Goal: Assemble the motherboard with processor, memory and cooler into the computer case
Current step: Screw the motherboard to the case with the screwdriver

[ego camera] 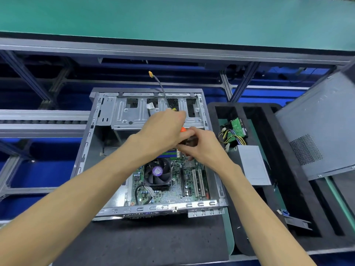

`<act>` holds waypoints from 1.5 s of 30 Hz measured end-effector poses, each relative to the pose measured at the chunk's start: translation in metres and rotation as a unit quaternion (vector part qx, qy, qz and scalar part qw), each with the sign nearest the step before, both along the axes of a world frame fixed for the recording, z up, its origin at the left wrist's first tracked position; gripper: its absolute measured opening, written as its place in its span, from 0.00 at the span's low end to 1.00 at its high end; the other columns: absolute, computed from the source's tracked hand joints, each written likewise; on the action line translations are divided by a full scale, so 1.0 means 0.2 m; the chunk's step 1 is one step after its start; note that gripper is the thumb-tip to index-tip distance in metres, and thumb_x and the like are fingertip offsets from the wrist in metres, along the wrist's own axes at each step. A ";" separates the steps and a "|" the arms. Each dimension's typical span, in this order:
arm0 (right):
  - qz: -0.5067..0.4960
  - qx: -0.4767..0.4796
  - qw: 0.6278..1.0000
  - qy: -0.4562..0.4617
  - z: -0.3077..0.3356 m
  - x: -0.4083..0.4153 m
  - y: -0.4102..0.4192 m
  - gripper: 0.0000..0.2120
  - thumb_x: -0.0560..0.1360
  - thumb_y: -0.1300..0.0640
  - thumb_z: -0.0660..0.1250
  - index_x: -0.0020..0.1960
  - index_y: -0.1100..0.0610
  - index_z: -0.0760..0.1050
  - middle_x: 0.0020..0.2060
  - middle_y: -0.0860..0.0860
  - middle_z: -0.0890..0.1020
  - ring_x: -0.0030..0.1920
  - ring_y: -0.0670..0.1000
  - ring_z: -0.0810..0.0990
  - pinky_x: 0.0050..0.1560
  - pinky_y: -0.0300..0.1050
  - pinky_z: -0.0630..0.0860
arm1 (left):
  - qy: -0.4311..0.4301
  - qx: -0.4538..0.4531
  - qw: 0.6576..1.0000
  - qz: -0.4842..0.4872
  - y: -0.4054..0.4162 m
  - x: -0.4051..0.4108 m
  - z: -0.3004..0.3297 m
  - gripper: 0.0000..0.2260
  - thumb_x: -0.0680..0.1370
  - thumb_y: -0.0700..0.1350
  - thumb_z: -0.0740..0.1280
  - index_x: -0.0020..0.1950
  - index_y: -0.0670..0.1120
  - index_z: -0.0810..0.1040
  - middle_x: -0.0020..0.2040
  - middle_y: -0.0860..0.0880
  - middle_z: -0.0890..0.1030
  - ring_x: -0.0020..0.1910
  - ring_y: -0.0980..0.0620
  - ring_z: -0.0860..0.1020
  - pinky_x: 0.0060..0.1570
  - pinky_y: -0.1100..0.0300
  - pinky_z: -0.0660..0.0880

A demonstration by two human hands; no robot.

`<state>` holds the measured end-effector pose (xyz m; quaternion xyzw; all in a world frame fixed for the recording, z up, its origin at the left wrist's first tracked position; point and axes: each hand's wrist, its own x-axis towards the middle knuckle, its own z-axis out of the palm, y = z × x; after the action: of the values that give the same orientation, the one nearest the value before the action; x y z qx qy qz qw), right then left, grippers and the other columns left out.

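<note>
The computer case (99,131) lies on its side, open, on a dark mat (153,240) on the desk (228,235). It is bare grey metal, with a drive cage across its far end and a row of slotted tabs along its near rim. The motherboard (172,191) sits flat in the right half of the case floor. It is a green board crowded with small parts, with two long white expansion slots near its right edge and blue and green memory slots (167,153) at its far end. The cooler (158,172) stands on the board, a black square-framed fan with a purple round label at its hub.

Both hands meet above the far part of the board. The left hand (163,129) has its grip curled around an orange-handled tool (183,129), mostly hidden; a thin dark cable (162,89) with a yellow end rises beyond it. The right hand (203,146) has its fingers bent inward toward the same spot; whether its grip clamps anything cannot be told.

To the right, a black foam tray (307,217) holds a grey power supply (251,164) and a green circuit board (235,129) with coloured wires. A grey side panel (317,121) leans there.
</note>
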<state>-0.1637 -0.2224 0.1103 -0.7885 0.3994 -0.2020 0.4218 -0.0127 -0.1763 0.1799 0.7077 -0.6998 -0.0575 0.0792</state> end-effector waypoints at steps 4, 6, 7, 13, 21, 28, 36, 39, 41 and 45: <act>0.014 0.000 1.000 -0.009 0.00 -0.01 0.00 0.11 0.73 0.57 0.75 0.40 0.46 0.74 0.33 0.49 0.84 0.27 0.50 0.84 0.30 0.48 0.81 | 0.059 0.103 0.982 -0.145 -0.01 0.01 0.05 0.07 0.73 0.36 0.67 0.48 0.46 0.81 0.51 0.48 0.75 0.51 0.47 0.76 0.50 0.49 0.75; 0.009 0.010 1.000 -0.007 0.01 -0.01 -0.01 0.08 0.73 0.57 0.75 0.42 0.48 0.75 0.33 0.50 0.85 0.26 0.50 0.83 0.29 0.47 0.80 | 0.087 0.105 0.981 -0.139 0.00 0.02 0.05 0.08 0.74 0.40 0.68 0.51 0.47 0.76 0.52 0.49 0.75 0.49 0.48 0.75 0.48 0.50 0.74; 0.007 0.007 1.000 0.003 0.01 -0.01 -0.01 0.07 0.73 0.56 0.74 0.45 0.49 0.76 0.33 0.51 0.85 0.25 0.50 0.83 0.29 0.46 0.80 | 0.082 0.072 0.988 -0.110 0.00 0.01 0.04 0.10 0.75 0.46 0.69 0.53 0.48 0.71 0.51 0.49 0.75 0.47 0.47 0.76 0.45 0.51 0.73; -0.004 -0.014 1.000 0.016 -0.02 0.01 0.00 0.12 0.72 0.51 0.76 0.46 0.52 0.74 0.32 0.47 0.83 0.24 0.46 0.81 0.27 0.43 0.76 | -0.026 0.005 0.999 -0.029 -0.01 -0.02 0.01 0.13 0.79 0.54 0.65 0.48 0.45 0.68 0.36 0.50 0.69 0.44 0.41 0.77 0.38 0.53 0.67; -0.006 0.034 0.999 0.000 -0.01 0.00 0.00 0.05 0.71 0.56 0.70 0.41 0.47 0.75 0.30 0.49 0.84 0.23 0.48 0.81 0.23 0.35 0.71 | -0.046 0.033 0.998 -0.021 0.01 -0.05 0.02 0.21 0.76 0.63 0.66 0.51 0.47 0.67 0.44 0.48 0.76 0.42 0.44 0.75 0.39 0.52 0.70; 0.022 0.043 0.998 -0.043 -0.01 -0.02 -0.01 0.08 0.72 0.54 0.74 0.43 0.48 0.74 0.32 0.49 0.85 0.25 0.49 0.83 0.27 0.36 0.75 | 0.036 0.146 0.982 -0.114 -0.01 -0.02 0.06 0.12 0.76 0.41 0.66 0.59 0.49 0.74 0.50 0.49 0.73 0.50 0.47 0.75 0.50 0.49 0.75; 0.016 0.030 0.999 -0.034 -0.04 -0.01 -0.02 0.08 0.72 0.52 0.76 0.47 0.48 0.77 0.34 0.47 0.85 0.27 0.50 0.84 0.28 0.43 0.79 | 0.002 0.040 0.999 -0.033 -0.02 -0.04 0.03 0.11 0.79 0.53 0.65 0.49 0.45 0.72 0.43 0.46 0.76 0.44 0.43 0.76 0.41 0.51 0.71; 0.009 0.029 0.999 -0.027 -0.03 -0.02 -0.02 0.08 0.73 0.54 0.75 0.41 0.50 0.75 0.33 0.48 0.85 0.25 0.49 0.83 0.26 0.37 0.74 | 0.049 0.133 0.981 -0.135 -0.02 -0.02 0.07 0.09 0.75 0.37 0.66 0.53 0.47 0.79 0.52 0.47 0.73 0.51 0.46 0.75 0.52 0.50 0.74; 0.011 0.030 0.999 -0.023 -0.02 -0.01 -0.02 0.07 0.72 0.56 0.73 0.41 0.47 0.76 0.33 0.48 0.85 0.25 0.49 0.83 0.26 0.37 0.74 | 0.056 0.117 0.985 -0.114 0.00 -0.03 0.07 0.10 0.77 0.45 0.68 0.57 0.47 0.74 0.53 0.48 0.73 0.50 0.46 0.76 0.49 0.48 0.75; 0.005 0.014 1.000 -0.026 -0.03 -0.01 -0.01 0.09 0.73 0.55 0.74 0.42 0.44 0.76 0.33 0.47 0.85 0.25 0.49 0.83 0.27 0.37 0.75 | -0.059 0.029 0.998 0.020 0.01 -0.05 0.01 0.22 0.78 0.65 0.62 0.50 0.46 0.65 0.39 0.47 0.73 0.40 0.42 0.75 0.37 0.53 0.68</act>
<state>-0.1653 -0.2253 0.1051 -0.7793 0.3866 -0.2148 0.4440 -0.0218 -0.1752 0.1820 0.7256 -0.6871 -0.0342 0.0189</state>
